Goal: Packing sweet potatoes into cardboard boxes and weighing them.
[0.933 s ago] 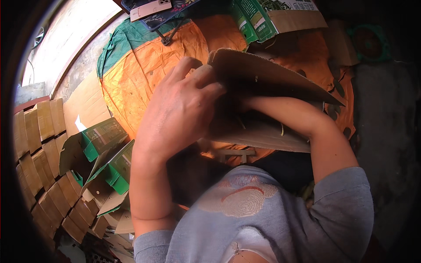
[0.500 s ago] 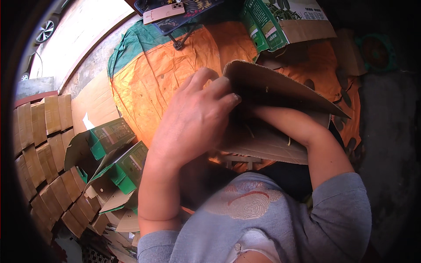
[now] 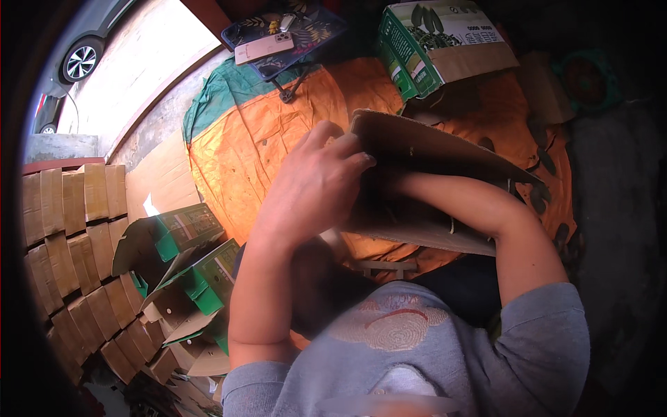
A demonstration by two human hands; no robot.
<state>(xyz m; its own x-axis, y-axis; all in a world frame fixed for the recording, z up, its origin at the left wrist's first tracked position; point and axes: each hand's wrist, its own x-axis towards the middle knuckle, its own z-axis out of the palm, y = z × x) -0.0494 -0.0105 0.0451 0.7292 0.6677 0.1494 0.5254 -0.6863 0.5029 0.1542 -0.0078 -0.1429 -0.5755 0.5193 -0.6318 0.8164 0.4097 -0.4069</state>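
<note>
A brown cardboard box [image 3: 431, 142] lies tilted in front of my chest, its opening toward me and its inside in deep shadow. At its left edge my left hand [image 3: 309, 177] is closed, with bent fingers gripping the cardboard near the upper corner. My right forearm [image 3: 462, 198] reaches in through the opening from the right. The right hand's fingers are lost in the dark interior, so what they touch is hidden. Thin pale strands hang from the cardboard near the forearm.
An orange and green tarp [image 3: 243, 156] covers the ground. Behind it stand a small patterned folding table [image 3: 260, 69] bearing a phone [image 3: 264, 48] and a green printed carton [image 3: 451, 59]. At left are opened green cartons [image 3: 201, 267] and stacked brown boxes [image 3: 90, 257].
The view has shifted, showing more of the parked car and the small table. The cardboard box is tilted slightly differently; my left hand keeps its grip and my right arm stays inside.
</note>
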